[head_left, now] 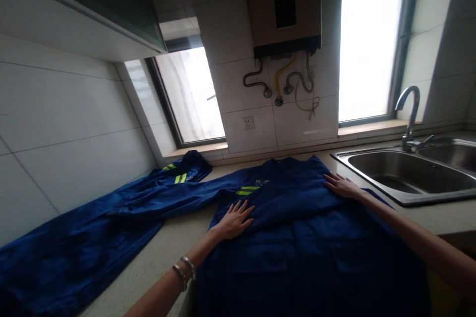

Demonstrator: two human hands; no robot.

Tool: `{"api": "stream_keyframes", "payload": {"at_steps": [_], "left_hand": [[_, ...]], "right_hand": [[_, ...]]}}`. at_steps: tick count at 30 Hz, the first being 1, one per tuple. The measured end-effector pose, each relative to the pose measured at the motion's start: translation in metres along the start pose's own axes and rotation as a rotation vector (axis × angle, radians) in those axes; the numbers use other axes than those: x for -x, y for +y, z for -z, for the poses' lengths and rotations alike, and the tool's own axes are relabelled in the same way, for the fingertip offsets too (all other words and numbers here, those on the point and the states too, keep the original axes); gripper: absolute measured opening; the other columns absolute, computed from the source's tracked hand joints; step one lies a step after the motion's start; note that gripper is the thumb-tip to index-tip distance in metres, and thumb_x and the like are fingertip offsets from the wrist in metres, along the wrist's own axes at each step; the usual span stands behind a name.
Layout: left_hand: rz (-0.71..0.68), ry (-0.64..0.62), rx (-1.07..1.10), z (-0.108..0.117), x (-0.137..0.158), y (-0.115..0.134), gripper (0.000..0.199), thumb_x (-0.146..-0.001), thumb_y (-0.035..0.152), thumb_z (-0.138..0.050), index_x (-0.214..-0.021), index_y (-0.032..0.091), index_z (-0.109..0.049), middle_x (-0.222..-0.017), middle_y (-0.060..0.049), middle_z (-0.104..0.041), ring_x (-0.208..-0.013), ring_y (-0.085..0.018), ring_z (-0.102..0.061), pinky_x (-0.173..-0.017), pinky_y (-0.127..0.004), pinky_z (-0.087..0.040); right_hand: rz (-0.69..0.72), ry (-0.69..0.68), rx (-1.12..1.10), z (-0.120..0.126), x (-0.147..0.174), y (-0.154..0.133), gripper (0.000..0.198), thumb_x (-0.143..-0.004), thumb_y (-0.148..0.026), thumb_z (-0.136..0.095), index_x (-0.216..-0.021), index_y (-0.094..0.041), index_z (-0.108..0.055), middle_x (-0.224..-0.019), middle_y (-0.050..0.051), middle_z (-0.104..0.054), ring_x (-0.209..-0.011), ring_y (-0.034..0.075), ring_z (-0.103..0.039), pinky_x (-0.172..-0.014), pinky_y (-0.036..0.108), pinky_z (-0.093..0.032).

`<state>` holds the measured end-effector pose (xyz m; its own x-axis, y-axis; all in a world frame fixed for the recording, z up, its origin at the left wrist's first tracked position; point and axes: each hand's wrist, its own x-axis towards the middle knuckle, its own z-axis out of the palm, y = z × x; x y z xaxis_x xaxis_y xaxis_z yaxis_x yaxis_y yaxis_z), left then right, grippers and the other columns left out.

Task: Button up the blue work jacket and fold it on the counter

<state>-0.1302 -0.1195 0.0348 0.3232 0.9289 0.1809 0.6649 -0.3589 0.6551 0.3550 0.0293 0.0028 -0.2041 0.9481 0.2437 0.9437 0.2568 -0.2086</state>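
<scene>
A blue work jacket (297,218) with yellow-green stripes lies spread over the counter, its lower part hanging past the front edge. My left hand (232,220) rests flat on the jacket just below the stripes, fingers spread. At the upper right of the jacket, my right hand (342,185) lies flat with its fingers stretched out. One sleeve (178,198) reaches left across the counter. It overlaps a second blue garment (92,237) with similar stripes, which lies along the left wall.
A double steel sink (405,173) with a chrome faucet (411,114) is set in the counter (145,262) at right. Two windows and a water heater (286,5) with pipes are on the back wall. A cabinet (85,5) overhangs the upper left.
</scene>
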Motion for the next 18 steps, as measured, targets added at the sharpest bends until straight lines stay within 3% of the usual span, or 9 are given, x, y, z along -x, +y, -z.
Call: {"api": "stream_keyframes", "payload": {"at_steps": [2,4,7,9,11,13,15,18], "left_hand": [[-0.006,-0.058,-0.118,0.001,0.001,-0.005,0.051,-0.074,0.049,-0.063,-0.121,0.029,-0.058,-0.144,-0.009,-0.035,-0.137,-0.034,-0.015,-0.11,-0.054,-0.004],[0.003,-0.171,-0.288,0.003,0.001,-0.005,0.063,-0.078,0.058,-0.055,-0.133,0.029,-0.046,-0.149,-0.009,-0.024,-0.138,-0.035,-0.008,-0.109,-0.056,-0.004],[0.062,-0.341,-0.456,0.006,-0.005,-0.001,0.074,-0.079,0.067,-0.045,-0.141,0.029,-0.032,-0.152,-0.008,-0.009,-0.138,-0.035,0.0,-0.108,-0.058,-0.002],[0.083,-0.345,-0.371,0.009,-0.01,-0.001,0.072,-0.078,0.068,-0.043,-0.139,0.028,-0.037,-0.151,-0.007,-0.016,-0.139,-0.034,-0.006,-0.109,-0.054,-0.007],[0.103,-0.241,-0.151,0.019,-0.014,-0.004,0.066,-0.084,0.064,-0.036,-0.132,0.021,-0.048,-0.143,-0.01,-0.037,-0.133,-0.031,-0.029,-0.108,-0.046,-0.024],[0.196,-0.006,-0.025,0.042,-0.012,-0.013,0.061,-0.09,0.055,-0.024,-0.122,0.013,-0.056,-0.126,-0.011,-0.056,-0.114,-0.024,-0.052,-0.094,-0.035,-0.043],[0.364,0.28,-0.104,0.078,-0.002,-0.024,0.055,-0.092,0.047,-0.022,-0.116,0.011,-0.056,-0.114,-0.009,-0.063,-0.098,-0.019,-0.061,-0.079,-0.027,-0.049],[0.583,0.554,-0.333,0.148,0.033,-0.041,0.049,-0.09,0.035,-0.033,-0.125,0.002,-0.041,-0.118,-0.017,-0.057,-0.103,-0.025,-0.057,-0.083,-0.034,-0.046]], "right_hand": [[-0.039,-0.126,0.059,-0.014,-0.001,0.004,0.062,-0.087,-0.056,-0.033,-0.142,-0.026,-0.034,-0.149,0.008,-0.025,-0.135,0.032,-0.023,-0.106,0.053,-0.02],[-0.065,-0.168,0.097,-0.017,-0.007,0.006,0.067,-0.086,-0.061,-0.029,-0.141,-0.025,-0.034,-0.149,0.009,-0.024,-0.135,0.035,-0.02,-0.106,0.057,-0.014],[-0.095,-0.142,0.119,-0.012,-0.022,-0.005,0.069,-0.086,-0.063,-0.026,-0.136,-0.019,-0.044,-0.144,0.013,-0.034,-0.133,0.036,-0.024,-0.106,0.057,-0.015],[-0.07,-0.098,0.107,-0.012,-0.029,-0.017,0.065,-0.088,-0.058,-0.025,-0.136,-0.018,-0.042,-0.144,0.014,-0.034,-0.134,0.033,-0.024,-0.106,0.054,-0.018],[0.002,-0.104,0.077,-0.017,-0.031,-0.028,0.058,-0.09,-0.052,-0.029,-0.139,-0.022,-0.038,-0.147,0.01,-0.029,-0.136,0.031,-0.021,-0.107,0.053,-0.017],[0.051,-0.146,0.024,-0.024,-0.03,-0.035,0.054,-0.089,-0.048,-0.034,-0.139,-0.027,-0.037,-0.148,0.007,-0.027,-0.137,0.03,-0.019,-0.108,0.054,-0.013],[0.025,-0.146,-0.073,-0.028,-0.027,-0.036,0.056,-0.089,-0.048,-0.037,-0.14,-0.025,-0.036,-0.148,0.009,-0.027,-0.137,0.03,-0.019,-0.109,0.052,-0.01],[-0.03,-0.072,-0.224,-0.021,-0.023,-0.033,0.06,-0.093,-0.047,-0.03,-0.144,-0.015,-0.027,-0.148,0.014,-0.025,-0.136,0.025,-0.022,-0.11,0.041,-0.014]]}}
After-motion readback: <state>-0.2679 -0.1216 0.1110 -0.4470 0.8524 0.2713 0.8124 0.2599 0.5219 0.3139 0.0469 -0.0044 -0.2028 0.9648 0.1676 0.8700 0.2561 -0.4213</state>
